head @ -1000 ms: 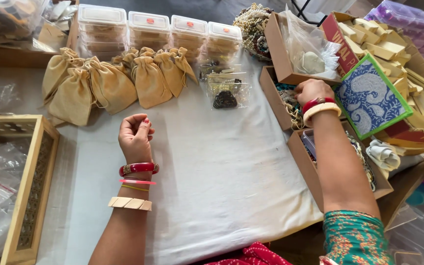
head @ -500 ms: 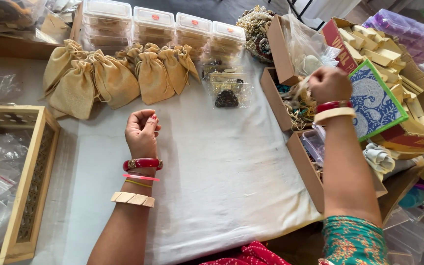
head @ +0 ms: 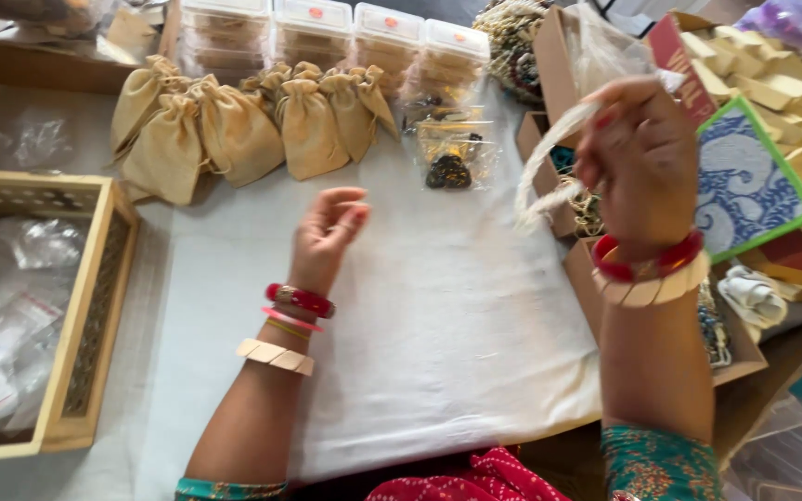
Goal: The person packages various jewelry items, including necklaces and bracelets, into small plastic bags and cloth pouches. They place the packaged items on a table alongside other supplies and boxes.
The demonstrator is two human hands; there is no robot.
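My right hand (head: 640,158) is raised above the cardboard boxes at the right and grips a white beaded strand (head: 542,172) that hangs in a blurred arc to its left. My left hand (head: 329,232) rests on the white cloth (head: 438,315) in the middle of the table, palm turned up, fingers loosely curled and apart, holding nothing. Both wrists wear red and cream bangles. Behind the left hand lies a row of beige drawstring pouches (head: 234,125).
Clear lidded plastic boxes (head: 327,37) stand along the back. A small clear packet with dark beads (head: 450,158) lies on the cloth. A wooden tray (head: 95,306) with plastic bags sits at the left. Open cardboard boxes (head: 596,269) with jewellery and a blue patterned box (head: 754,181) crowd the right.
My right hand has lifted out of the cardboard box, pulling a white beaded strand up with it. My left hand has opened from a loose fist and turned palm up.
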